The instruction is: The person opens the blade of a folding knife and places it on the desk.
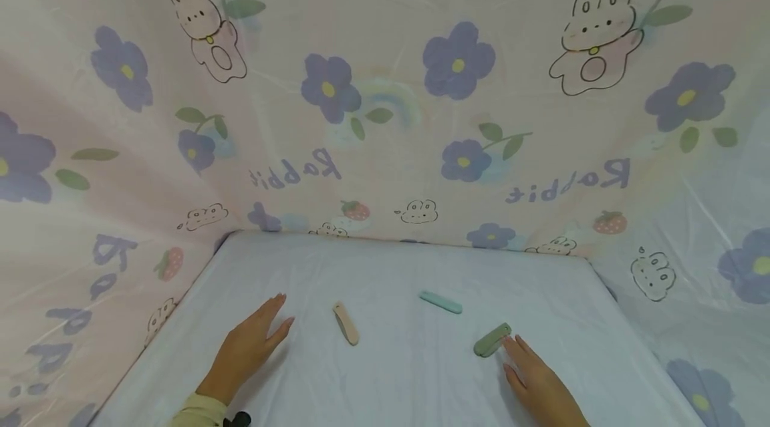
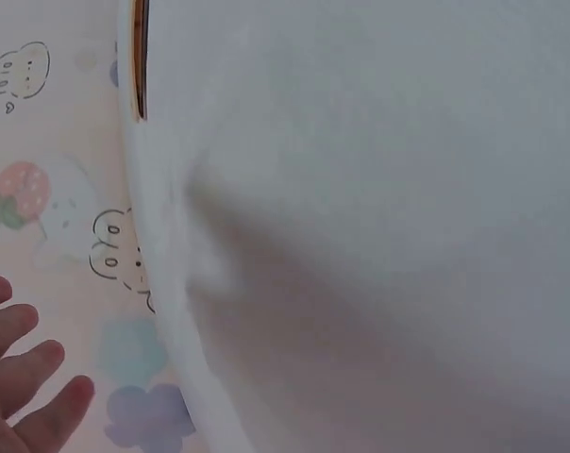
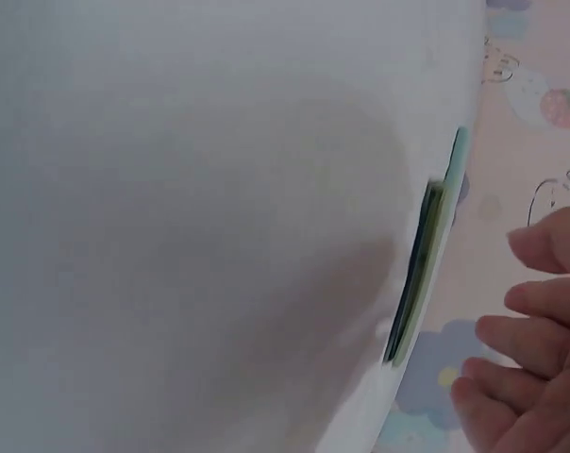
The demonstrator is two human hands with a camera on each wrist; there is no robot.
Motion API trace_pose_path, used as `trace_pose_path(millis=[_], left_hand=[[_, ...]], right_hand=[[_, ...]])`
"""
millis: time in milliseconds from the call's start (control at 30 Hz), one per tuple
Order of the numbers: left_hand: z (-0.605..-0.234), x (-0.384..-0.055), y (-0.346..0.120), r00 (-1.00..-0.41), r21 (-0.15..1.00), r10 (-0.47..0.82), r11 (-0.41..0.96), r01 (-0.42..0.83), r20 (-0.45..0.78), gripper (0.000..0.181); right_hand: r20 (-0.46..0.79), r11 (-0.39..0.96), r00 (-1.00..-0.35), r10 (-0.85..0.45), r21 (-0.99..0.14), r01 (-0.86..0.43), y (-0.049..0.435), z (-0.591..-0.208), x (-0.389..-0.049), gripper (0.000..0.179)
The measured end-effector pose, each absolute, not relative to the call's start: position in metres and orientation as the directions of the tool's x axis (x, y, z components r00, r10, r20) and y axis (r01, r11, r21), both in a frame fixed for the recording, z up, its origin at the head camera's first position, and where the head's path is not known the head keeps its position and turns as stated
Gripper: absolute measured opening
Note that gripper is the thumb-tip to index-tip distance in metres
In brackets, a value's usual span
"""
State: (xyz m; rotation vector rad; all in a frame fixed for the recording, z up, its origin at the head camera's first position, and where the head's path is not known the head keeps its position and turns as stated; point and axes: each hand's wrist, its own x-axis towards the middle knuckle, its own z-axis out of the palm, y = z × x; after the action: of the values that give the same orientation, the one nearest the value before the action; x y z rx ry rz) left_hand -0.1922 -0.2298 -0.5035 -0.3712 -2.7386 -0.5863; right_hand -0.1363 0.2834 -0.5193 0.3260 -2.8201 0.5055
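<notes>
Three slim, round-ended pieces that look like folded pocket tools lie apart on the white-covered table (image 1: pixel 385 387); their exact kind is unclear. My left hand (image 1: pixel 249 347), fingers fairly straight, hovers left of the beige piece (image 1: pixel 345 324) and holds nothing. That piece shows edge-on in the left wrist view (image 2: pixel 140 57). On the right, my right hand (image 1: pixel 544 380) has its fingertips beside the olive-green piece (image 1: pixel 492 340); whether they touch in the head view I cannot tell. The right wrist view shows a gap between the fingers and the green piece (image 3: pixel 417 274). Farther back lies the mint piece (image 1: pixel 441 302).
Sheets printed with rabbits and purple flowers (image 1: pixel 459 61) hang along the back and both sides of the table. A small black object (image 1: pixel 239 419) shows by the left sleeve (image 1: pixel 201 410).
</notes>
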Motion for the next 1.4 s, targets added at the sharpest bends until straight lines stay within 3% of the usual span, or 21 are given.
trace_pose_path(millis=[233, 600, 733, 1033, 1400], left_hand=[[-0.509, -0.200, -0.207, -0.927, 0.365, 0.249, 0.866, 0.343, 0.280, 0.066], [-0.509, -0.203, -0.188, -0.951, 0.462, 0.292, 0.833, 0.304, 0.099, 0.071], [-0.512, -0.208, -0.183, -0.945, 0.442, 0.309, 0.837, 0.322, 0.104, 0.063], [-0.518, -0.222, -0.168, -0.930, 0.468, 0.349, 0.807, 0.360, 0.114, 0.052], [-0.512, -0.227, -0.155, -0.916, 0.442, 0.364, 0.803, 0.399, 0.166, 0.046]], right_hand=[[0.183, 0.883, -0.951, -0.248, -0.361, -0.299, 0.258, -0.525, -0.141, 0.052], [0.260, 0.844, -0.889, -0.376, -0.300, -0.445, 0.221, -0.523, -0.138, 0.046], [0.242, 0.836, -0.878, -0.413, -0.282, -0.471, 0.208, -0.523, -0.138, 0.044], [0.347, 0.780, -0.810, -0.473, -0.262, -0.568, 0.178, -0.520, -0.147, 0.032], [0.215, 0.779, -0.847, -0.487, -0.333, -0.532, 0.128, -0.504, -0.170, 0.029]])
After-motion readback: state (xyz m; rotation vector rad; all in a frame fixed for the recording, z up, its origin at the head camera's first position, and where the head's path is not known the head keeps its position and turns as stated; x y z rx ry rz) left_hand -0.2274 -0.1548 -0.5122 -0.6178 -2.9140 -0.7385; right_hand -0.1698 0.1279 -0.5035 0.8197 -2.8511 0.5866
